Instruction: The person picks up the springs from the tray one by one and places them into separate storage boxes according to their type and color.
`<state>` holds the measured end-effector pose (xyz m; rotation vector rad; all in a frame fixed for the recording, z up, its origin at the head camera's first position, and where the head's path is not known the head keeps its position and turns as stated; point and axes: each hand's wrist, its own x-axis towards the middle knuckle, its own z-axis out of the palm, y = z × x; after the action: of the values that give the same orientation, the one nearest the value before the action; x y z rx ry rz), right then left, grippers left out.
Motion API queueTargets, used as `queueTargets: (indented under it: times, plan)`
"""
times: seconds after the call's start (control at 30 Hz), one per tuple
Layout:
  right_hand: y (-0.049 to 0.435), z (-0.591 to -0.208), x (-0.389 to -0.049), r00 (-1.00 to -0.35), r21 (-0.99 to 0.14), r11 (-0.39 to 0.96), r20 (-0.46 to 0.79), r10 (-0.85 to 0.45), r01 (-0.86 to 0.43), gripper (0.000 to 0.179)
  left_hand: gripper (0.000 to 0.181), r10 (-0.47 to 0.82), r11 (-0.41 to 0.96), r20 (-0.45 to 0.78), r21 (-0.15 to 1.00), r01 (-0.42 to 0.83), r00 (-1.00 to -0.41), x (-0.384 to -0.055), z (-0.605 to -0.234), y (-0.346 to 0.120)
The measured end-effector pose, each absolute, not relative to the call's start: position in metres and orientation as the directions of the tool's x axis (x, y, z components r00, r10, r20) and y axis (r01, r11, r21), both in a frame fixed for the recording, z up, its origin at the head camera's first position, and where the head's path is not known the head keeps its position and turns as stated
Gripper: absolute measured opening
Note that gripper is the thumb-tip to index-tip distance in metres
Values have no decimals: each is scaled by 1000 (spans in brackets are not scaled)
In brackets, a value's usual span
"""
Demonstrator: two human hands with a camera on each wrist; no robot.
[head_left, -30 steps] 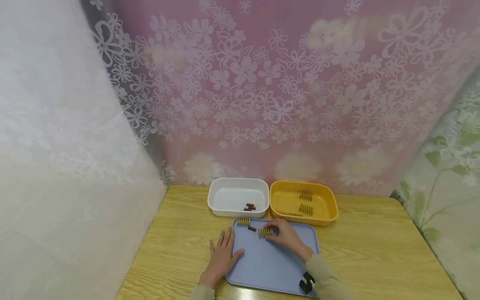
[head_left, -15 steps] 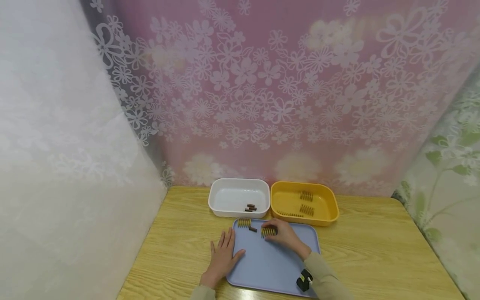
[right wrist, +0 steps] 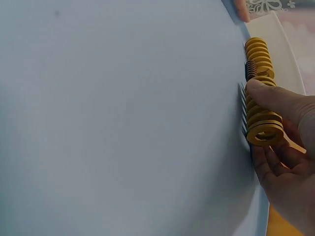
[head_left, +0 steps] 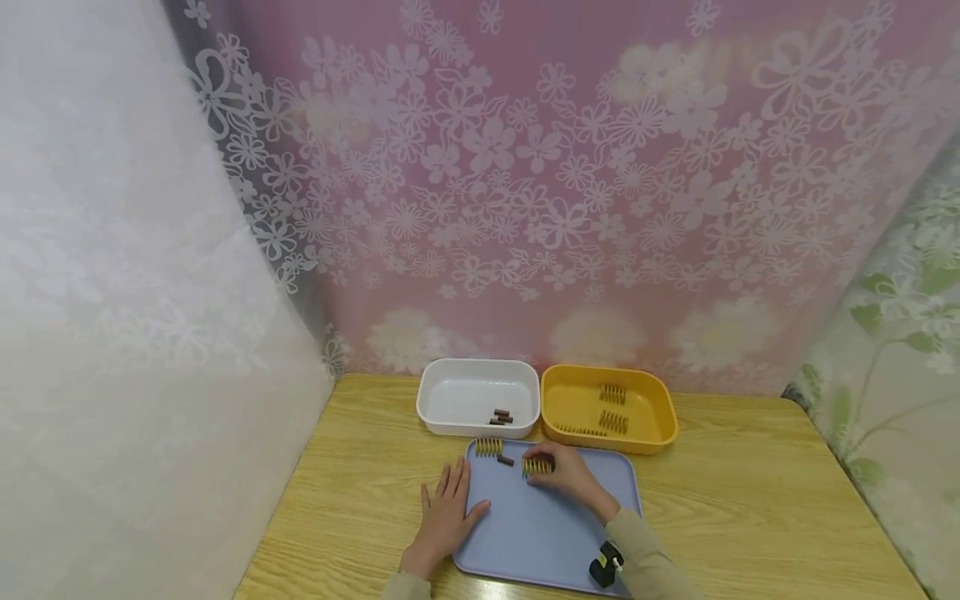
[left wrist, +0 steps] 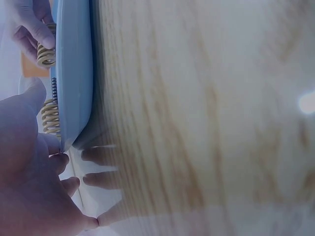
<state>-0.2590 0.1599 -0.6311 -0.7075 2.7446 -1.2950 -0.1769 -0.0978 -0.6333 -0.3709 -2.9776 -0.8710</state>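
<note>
My right hand [head_left: 568, 475] pinches a large yellow coil spring [right wrist: 265, 120] between thumb and fingers, at the far part of the blue tray [head_left: 540, 533]. Left of it on the tray lies a small dark brown spring [head_left: 506, 460]. Another large yellow spring [head_left: 488, 447] sits at the tray's far left corner. My left hand [head_left: 444, 517] lies with fingers spread at the tray's left edge, its thumb over the rim. In the right wrist view the held spring, the small brown spring [right wrist: 251, 70] and the other yellow spring [right wrist: 259, 55] stand roughly in a row.
Behind the tray stands a white bin [head_left: 450, 421] with several small brown springs [head_left: 501, 417]. Beside it a yellow bin [head_left: 660, 433] holds several large springs [head_left: 613, 422]. All stand on a wooden table [head_left: 345, 500], with a flowered pink curtain [head_left: 525, 208] behind.
My right hand has shifted the pinched yellow spring slightly to the right, away from the small brown one, then stays nearly in place. The left hand keeps its position.
</note>
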Motion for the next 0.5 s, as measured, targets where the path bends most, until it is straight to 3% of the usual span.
queueTargets:
  times: [0.5]
  plan:
    - [158, -599, -251, -946, -800, 530, 137, -295, -281, 34, 80, 222, 820, 88, 522, 235, -971, -176, -632, -98]
